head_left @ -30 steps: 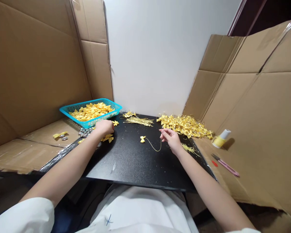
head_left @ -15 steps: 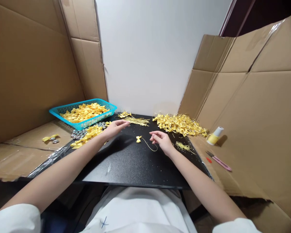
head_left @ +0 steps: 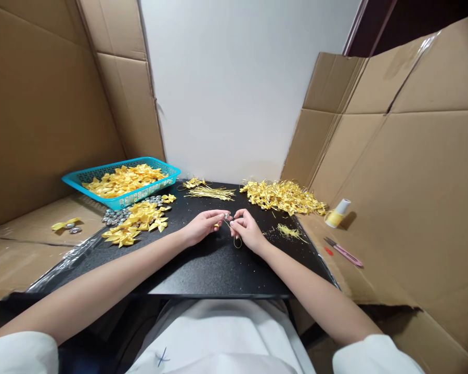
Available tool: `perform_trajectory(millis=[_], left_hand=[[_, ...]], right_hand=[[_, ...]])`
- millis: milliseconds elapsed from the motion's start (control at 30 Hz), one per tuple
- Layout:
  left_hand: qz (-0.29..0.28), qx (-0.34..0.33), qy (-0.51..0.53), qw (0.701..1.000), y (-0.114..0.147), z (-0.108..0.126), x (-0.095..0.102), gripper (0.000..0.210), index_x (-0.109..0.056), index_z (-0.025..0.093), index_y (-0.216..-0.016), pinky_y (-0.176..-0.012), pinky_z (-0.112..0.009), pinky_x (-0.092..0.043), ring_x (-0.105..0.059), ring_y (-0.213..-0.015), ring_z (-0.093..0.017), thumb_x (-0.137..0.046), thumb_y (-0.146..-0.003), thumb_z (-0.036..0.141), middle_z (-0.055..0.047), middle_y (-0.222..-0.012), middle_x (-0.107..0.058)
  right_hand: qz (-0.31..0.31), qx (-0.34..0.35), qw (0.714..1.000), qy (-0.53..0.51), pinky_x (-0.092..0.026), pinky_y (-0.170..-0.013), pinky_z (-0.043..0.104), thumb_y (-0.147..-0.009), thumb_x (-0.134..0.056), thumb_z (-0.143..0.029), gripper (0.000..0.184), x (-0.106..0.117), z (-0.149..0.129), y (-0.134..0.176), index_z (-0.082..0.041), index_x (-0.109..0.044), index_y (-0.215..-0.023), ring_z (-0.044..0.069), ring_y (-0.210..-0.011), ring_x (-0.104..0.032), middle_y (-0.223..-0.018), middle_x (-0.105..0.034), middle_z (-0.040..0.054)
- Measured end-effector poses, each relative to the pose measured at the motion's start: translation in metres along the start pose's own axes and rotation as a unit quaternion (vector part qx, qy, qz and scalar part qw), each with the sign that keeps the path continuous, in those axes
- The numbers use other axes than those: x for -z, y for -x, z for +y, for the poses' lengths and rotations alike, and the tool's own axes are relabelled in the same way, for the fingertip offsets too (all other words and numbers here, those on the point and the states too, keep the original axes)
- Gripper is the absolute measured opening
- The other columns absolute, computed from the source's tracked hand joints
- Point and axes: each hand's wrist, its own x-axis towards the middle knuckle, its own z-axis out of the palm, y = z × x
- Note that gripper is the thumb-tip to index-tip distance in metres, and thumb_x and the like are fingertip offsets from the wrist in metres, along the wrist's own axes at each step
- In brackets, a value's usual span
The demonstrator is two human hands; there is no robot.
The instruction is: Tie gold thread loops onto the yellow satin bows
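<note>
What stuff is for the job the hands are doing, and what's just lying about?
Seems part of the job:
thin cord (right hand)
small shiny piece (left hand)
yellow bows
silver pieces

Seems just lying about now:
pink-handled snips
red scrap
tangled yellow threads

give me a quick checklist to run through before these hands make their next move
1. Left hand has a grip on the silvery piece: ok, pinched at the fingertips.
2. Right hand has the yellow cord: ok, a loop hangs below its fingers.
3. Cord free of knots: cannot tell, fingers hide part of it.
4. Table free of scraps: not ok, yellow clippings lie near the right hand.
5. Pink-handled snips at hand: ok, on the cardboard at right.
6. Blue basket clear of both hands: ok.
</note>
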Motion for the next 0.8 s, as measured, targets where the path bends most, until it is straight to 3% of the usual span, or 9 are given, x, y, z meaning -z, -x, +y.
perform_trajectory(millis=[333, 600, 800], left_hand=[[0.000, -0.018, -0.009, 1.000, 0.0009, -0.0017, 0.0000, 0.037, -0.071, 0.015, -0.092, -0.060, -0.022, -0.038, -0.053, -0.065, -0.009, -0.083, -0.061, 0.032, -0.008, -0.095, -0.072], [-0.002, -0.052, -0.082, 0.995, 0.0020, -0.0039, -0.0004, 0.051, -0.066, 0.018, -0.110, -0.061, -0.023, -0.038, -0.057, -0.070, -0.012, -0.080, -0.065, 0.036, -0.008, -0.100, -0.072], [-0.009, -0.067, -0.158, 0.985, 0.0009, -0.0053, 0.0025, 0.032, -0.073, 0.017, -0.086, -0.061, -0.024, -0.037, -0.054, -0.066, -0.012, -0.076, -0.067, 0.042, -0.005, -0.084, -0.071]], right_hand=[[0.022, 0.008, 1.000, 0.009, -0.033, -0.046, 0.020, -0.074, -0.058, -0.033, 0.025, 0.0002, 0.0016, -0.0002, -0.023, -0.037, -0.083, 0.007, -0.040, -0.042, -0.050, -0.057, -0.0099], [0.024, 0.012, 1.000, 0.009, -0.032, -0.045, 0.020, -0.075, -0.059, -0.036, 0.028, 0.0002, 0.0056, -0.0008, -0.023, -0.036, -0.084, 0.007, -0.040, -0.042, -0.053, -0.059, -0.0086], [0.007, 0.013, 1.000, 0.013, -0.033, -0.046, 0.021, -0.077, -0.060, -0.038, 0.028, -0.0007, 0.0053, 0.0006, -0.023, -0.039, -0.087, 0.007, -0.042, -0.043, -0.058, -0.061, -0.0073]])
